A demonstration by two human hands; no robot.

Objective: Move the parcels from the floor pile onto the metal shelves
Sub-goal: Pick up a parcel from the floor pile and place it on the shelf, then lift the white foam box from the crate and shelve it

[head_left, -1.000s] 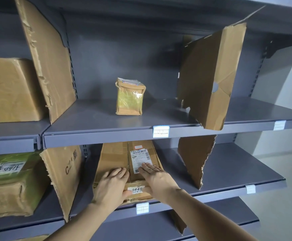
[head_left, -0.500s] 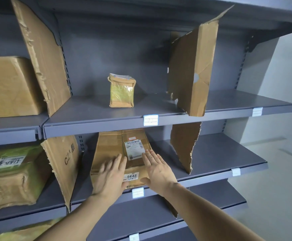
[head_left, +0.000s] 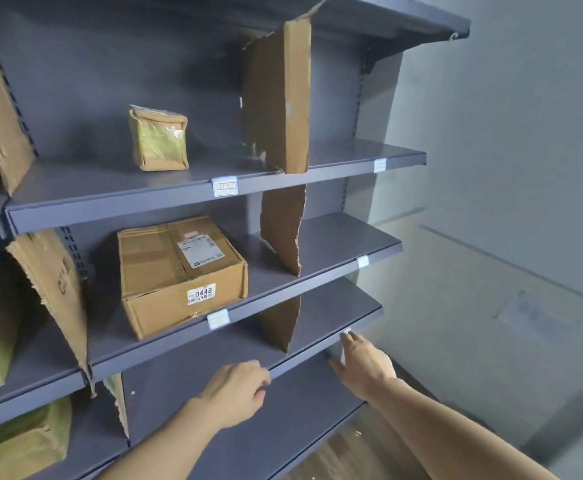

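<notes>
One cardboard parcel (head_left: 179,275) marked 0448 is set near the front edge of the middle shelf (head_left: 335,251). Nothing is gripped: the left hand (head_left: 234,393) is loosely curled and the right hand (head_left: 364,365) spread, both before a lower shelf edge.

A white sticker (head_left: 201,294) on the front face of the cardboard box (head_left: 179,275) reads "0448", with smaller print beneath it too blurred to read. The shipping label (head_left: 200,252) on top of the same box carries a barcode and illegible lines. Left of the box, a cardboard divider (head_left: 54,292) shows partial dark letters, seemingly "CZ".
</notes>
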